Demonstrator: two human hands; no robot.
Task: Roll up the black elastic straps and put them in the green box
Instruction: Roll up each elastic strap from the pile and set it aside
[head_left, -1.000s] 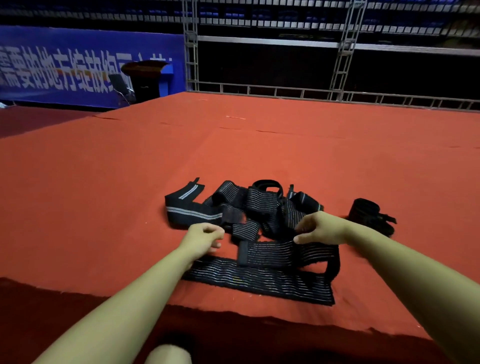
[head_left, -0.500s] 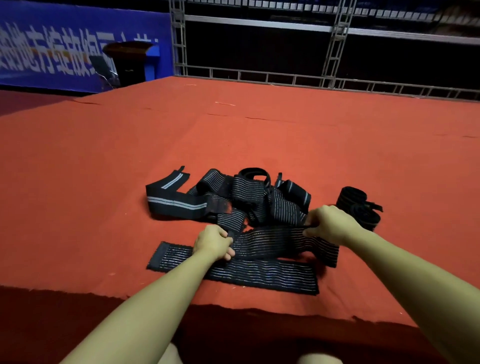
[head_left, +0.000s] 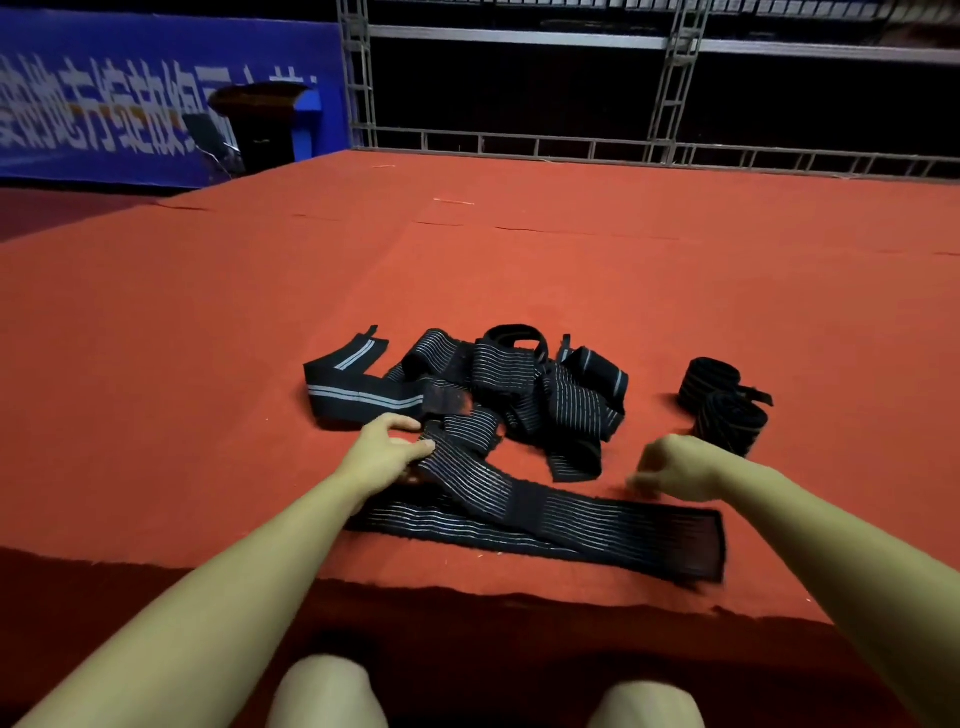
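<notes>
Two hands reach over the red-covered desk (head_left: 519, 270). The left hand (head_left: 384, 457) pinches the near end of a long black strap (head_left: 545, 512) between thumb and curled fingers; from that grip the strap runs flat to the right, along the near edge of the desk, and ends below and just past the right hand. The right hand (head_left: 675, 467) hovers above the strap's far stretch with its fingers loosely curled and blurred, holding nothing that can be made out. Just beyond the left hand, and between the two hands, lies a loose heap of straps (head_left: 498, 384), tangled and overlapping. Just beyond the right hand sit two rolled straps (head_left: 722, 400), touching each other and apart from the heap. No green box shows in view.
</notes>
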